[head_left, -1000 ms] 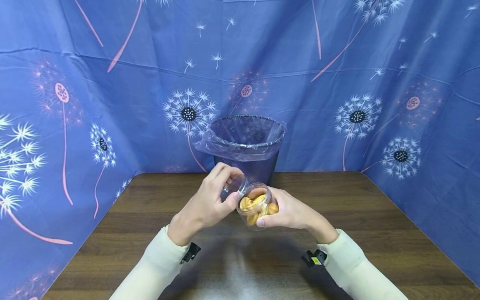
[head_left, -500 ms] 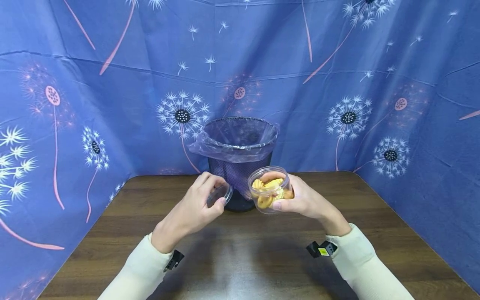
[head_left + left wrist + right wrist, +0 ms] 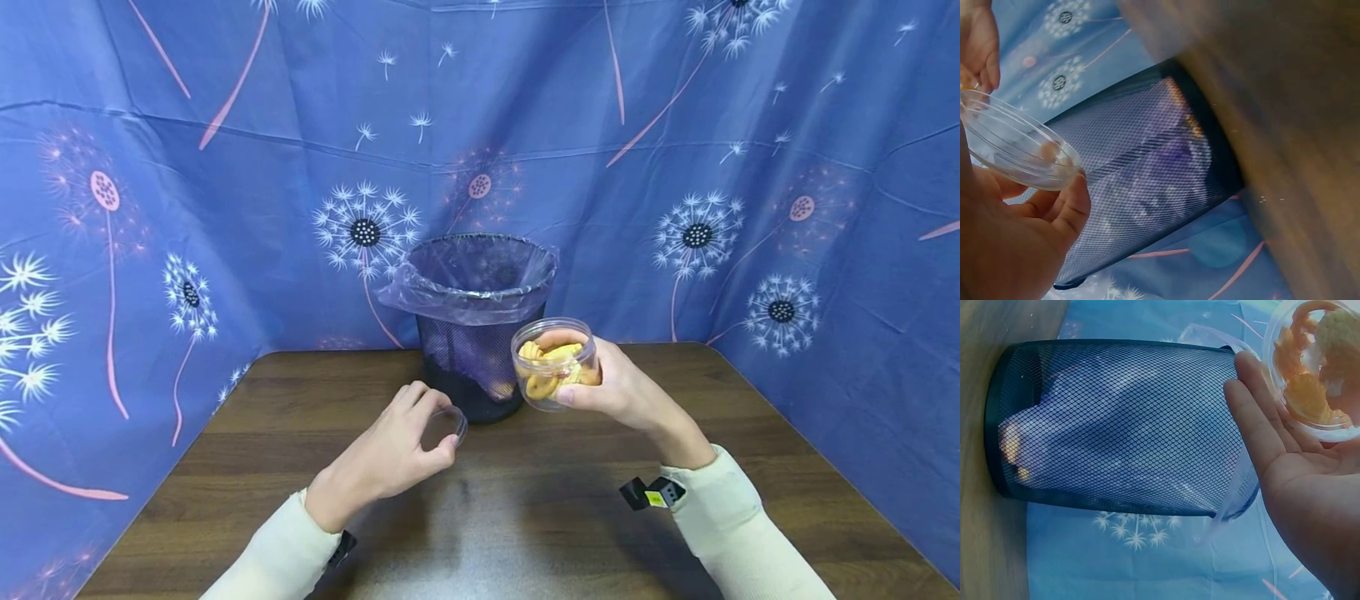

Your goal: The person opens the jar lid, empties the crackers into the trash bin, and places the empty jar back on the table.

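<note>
Between thumb and fingers, my left hand (image 3: 397,446) pinches a clear round lid (image 3: 444,428) by its edge, just above the table. In the left wrist view the lid (image 3: 1019,140) is seen from the side, with its ridged rim. My right hand (image 3: 622,392) grips a clear plastic jar (image 3: 551,396) from its right side. The jar is uncovered and tilted a little towards me. Yellow ring-shaped cookies (image 3: 553,358) fill part of it. In the right wrist view the cookies (image 3: 1307,397) show through the jar's clear wall.
A black mesh trash bin (image 3: 468,354) stands behind the hands at the table's back edge. Its purple liner (image 3: 480,308) folds over the rim, and something orange shows low inside. The brown wooden table (image 3: 495,517) meets a blue dandelion-print cloth (image 3: 585,183) at the back.
The lid has come away from the jar's mouth and moved left and down with my left hand. My right hand has carried the jar right and up.
</note>
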Demonstrator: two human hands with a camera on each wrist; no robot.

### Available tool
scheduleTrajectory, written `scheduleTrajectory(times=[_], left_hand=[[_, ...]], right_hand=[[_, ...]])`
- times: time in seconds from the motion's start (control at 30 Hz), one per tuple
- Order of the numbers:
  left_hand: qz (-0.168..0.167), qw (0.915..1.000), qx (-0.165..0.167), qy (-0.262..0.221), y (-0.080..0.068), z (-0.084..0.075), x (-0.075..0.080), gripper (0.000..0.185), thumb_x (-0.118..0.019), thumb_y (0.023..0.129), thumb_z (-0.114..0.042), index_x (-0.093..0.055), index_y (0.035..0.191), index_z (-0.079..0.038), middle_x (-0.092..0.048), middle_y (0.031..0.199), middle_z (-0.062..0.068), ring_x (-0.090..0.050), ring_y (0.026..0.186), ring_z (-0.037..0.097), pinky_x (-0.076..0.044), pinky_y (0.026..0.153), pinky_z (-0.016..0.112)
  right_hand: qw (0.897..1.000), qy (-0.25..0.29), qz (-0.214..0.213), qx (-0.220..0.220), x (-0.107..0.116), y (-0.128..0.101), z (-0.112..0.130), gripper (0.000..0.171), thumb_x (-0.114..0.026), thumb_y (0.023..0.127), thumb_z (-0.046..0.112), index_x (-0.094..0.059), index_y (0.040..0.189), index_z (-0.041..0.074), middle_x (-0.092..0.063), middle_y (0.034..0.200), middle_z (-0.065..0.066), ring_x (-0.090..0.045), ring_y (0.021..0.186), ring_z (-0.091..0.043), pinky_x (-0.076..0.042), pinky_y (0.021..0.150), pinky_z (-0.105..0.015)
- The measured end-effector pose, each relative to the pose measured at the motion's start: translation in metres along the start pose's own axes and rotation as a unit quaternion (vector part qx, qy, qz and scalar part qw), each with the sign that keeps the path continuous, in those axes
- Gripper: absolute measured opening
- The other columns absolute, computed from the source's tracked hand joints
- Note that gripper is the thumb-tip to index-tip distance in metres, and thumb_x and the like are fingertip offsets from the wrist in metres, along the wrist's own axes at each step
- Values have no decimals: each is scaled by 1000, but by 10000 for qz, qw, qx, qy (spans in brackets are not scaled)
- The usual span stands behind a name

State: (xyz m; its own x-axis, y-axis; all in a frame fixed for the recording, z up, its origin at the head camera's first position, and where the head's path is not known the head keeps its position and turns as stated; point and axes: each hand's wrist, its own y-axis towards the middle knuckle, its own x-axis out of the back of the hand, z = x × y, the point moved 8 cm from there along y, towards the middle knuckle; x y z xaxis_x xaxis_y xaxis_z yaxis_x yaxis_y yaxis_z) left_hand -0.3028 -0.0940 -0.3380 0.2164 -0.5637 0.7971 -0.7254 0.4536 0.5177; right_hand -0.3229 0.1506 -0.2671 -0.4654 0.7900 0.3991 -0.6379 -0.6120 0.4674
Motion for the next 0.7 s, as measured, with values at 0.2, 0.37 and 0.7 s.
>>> scheduleTrajectory(times=[0.2, 0.37, 0.7], left_hand=[[434, 9977, 340, 394, -12, 6, -15, 46, -68, 86, -43, -65, 120, -14, -55, 107, -5, -48, 103, 11, -50, 88, 32], [730, 9942, 470, 632, -19, 10, -26, 52, -69, 85, -48, -66, 124, -12, -56, 107, -3, -48, 101, 12, -51, 87, 31], [1357, 9856, 675, 749, -28, 17, -41, 66, -70, 86, -53, -64, 133, -7, -54, 114, -2, -49, 107, 15, -53, 85, 34]], right_hand=[[9999, -111, -85, 19, 2, 1, 0, 54, -68, 88, 4, -50, 137, -7, -65, 120, -12, -69, 99, -15, -57, 85, -26], [9999, -110, -78, -42, 3, 2, -1, 53, -69, 88, 4, -50, 137, -6, -66, 119, -13, -69, 99, -17, -58, 84, -27], [9999, -45, -54, -86, 3, 2, -4, 53, -68, 89, 5, -50, 137, -5, -66, 118, -15, -70, 98, -18, -58, 84, -28]])
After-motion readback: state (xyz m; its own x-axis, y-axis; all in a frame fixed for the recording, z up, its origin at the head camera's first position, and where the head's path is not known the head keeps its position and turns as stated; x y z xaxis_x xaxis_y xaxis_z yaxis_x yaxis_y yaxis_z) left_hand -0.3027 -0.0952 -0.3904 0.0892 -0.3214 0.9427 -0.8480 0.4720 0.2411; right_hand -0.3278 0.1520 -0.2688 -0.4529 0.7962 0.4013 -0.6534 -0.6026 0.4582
